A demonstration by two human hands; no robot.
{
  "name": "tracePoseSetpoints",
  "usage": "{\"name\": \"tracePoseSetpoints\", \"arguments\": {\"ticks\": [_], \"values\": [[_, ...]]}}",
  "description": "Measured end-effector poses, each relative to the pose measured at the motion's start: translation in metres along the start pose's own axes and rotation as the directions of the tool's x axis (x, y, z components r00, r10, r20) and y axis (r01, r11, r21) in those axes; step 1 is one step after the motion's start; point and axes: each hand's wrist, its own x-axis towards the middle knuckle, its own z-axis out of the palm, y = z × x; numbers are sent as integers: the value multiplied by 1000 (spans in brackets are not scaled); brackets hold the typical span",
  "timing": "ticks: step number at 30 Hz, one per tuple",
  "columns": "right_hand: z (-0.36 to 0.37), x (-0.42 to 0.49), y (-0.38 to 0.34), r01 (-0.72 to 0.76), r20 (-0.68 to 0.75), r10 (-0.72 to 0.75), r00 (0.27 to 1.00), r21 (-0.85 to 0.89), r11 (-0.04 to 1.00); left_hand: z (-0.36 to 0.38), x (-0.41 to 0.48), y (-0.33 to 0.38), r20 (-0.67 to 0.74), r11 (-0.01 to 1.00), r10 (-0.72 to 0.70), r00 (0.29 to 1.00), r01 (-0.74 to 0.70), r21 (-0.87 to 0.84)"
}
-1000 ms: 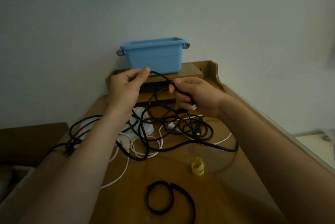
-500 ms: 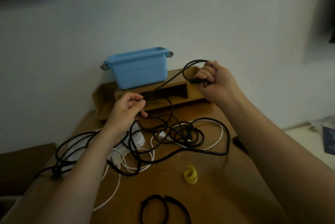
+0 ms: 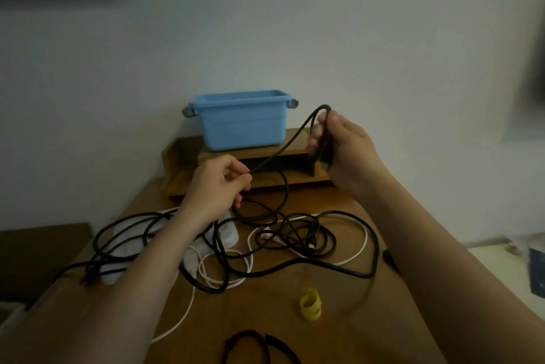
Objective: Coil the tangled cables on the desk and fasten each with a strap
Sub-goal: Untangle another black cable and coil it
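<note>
Thin black cable (image 3: 277, 150) stretched between hands: left hand (image 3: 218, 186) pinches strand, right hand (image 3: 345, 148) grips looped end.

Blue bin (image 3: 241, 124); black cable (image 3: 283, 154); yellow strap (image 3: 310, 304); white cable (image 3: 348, 257).

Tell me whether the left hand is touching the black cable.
Touching. The head view shows the left hand pinching the black cable stretched toward the right hand.

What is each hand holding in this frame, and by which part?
Both hold one thin black cable. The right hand grips a doubled-over loop of it; the left hand pinches the strand further along, taut between them.
</note>
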Motion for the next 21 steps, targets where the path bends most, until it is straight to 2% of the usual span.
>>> {"name": "tracePoseSetpoints", "arguments": {"ticks": [2, 4, 7, 9, 12, 14, 16, 18, 21], "values": [[8, -7, 2, 117, 114, -83, 990, -330, 937, -3, -3, 7, 76, 1000, -13, 997, 13, -7], [16, -11, 7, 254, 275, -104, 956, -591, 766, -3, -6, 12, 157, 998, -24, 987, 32, -48], [24, -14, 17, 421, 440, -84, 894, -760, 496, 0, -9, 19, 252, 957, -43, 967, 112, -268], [25, -14, 23, 477, 484, -98, 870, -773, 418, 0, -10, 21, 286, 880, -83, 955, 204, -428], [24, -14, 24, 464, 473, -104, 875, -757, 460, 0, -9, 18, 341, 762, -89, 936, 285, -581], [22, -14, 25, 417, 425, -115, 898, -739, 529, 2, -9, 17, 330, 731, -49, 943, 259, -631], [23, -14, 27, 308, 338, -96, 936, -660, 685, 6, -10, 18, 241, 769, 4, 971, 151, -621], [23, -14, 29, 158, 268, -20, 963, -506, 848, 10, -12, 20, 112, 835, 63, 992, 9, -550], [28, -17, 30, -69, 232, 136, 963, -273, 960, 11, -10, 20, -43, 898, 173, 984, -176, -403]]}}
